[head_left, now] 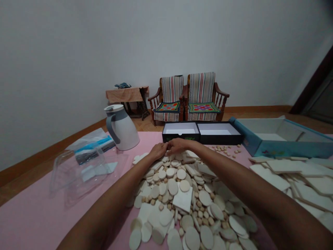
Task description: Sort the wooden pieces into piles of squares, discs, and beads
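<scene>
A large heap of pale wooden pieces (pixel 182 173) spreads before me: flat discs, small cubes and square tiles. At its far end my left hand (pixel 158 151) and my right hand (pixel 179 145) come together, fingertips almost touching. My left hand lies low over the discs, its fingers drawn together. The right one is bent at the wrist, with its fingers curled downward. Whatever is between the fingers is too small or hidden to make out. A white square tile (pixel 182 197) lies on top of the heap nearer to me.
Just beyond my hands stand two open black boxes (pixel 218 139), with a blue box (pixel 293 147) to their right. Rectangular boards (pixel 299 177) are piled at the right. Clear plastic trays (pixel 78 173), a blue-and-white carton (pixel 95 149) and a white-grey jug (pixel 123 128) occupy the left.
</scene>
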The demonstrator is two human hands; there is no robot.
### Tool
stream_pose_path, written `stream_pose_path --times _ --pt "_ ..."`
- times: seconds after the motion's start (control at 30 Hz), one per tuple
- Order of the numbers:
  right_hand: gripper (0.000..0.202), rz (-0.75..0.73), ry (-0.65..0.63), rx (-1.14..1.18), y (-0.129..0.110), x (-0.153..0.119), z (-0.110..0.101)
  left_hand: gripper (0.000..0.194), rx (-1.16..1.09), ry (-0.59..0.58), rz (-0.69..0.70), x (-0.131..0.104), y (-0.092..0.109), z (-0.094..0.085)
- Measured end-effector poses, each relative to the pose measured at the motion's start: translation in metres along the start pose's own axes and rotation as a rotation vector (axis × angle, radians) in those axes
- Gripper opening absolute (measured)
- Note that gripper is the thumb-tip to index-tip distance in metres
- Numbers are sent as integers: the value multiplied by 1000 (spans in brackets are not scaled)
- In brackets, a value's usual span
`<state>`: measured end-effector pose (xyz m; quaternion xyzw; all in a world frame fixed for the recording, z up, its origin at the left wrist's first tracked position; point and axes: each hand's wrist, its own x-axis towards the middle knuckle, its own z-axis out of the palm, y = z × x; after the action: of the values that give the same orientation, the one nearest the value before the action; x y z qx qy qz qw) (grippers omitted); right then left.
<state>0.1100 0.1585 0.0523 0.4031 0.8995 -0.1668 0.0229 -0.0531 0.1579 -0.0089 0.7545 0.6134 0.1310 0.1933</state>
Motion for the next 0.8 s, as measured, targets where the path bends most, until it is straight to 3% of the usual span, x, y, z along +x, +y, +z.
stream_pose_path --times 0.27,0.43,0.6,0.8 --pt "35 -43 96 4 -1 -77 -1 35 -27 5 44 -14 38 -4" --pt "33 -103 266 174 12 -130 15 26 0 62 182 -39 74 7" --pt "34 -15 375 181 21 -171 40 27 9 163 354 -74 101 12" --pt "43 137 494 156 35 -192 68 25 -4 188 537 -109 122 23"
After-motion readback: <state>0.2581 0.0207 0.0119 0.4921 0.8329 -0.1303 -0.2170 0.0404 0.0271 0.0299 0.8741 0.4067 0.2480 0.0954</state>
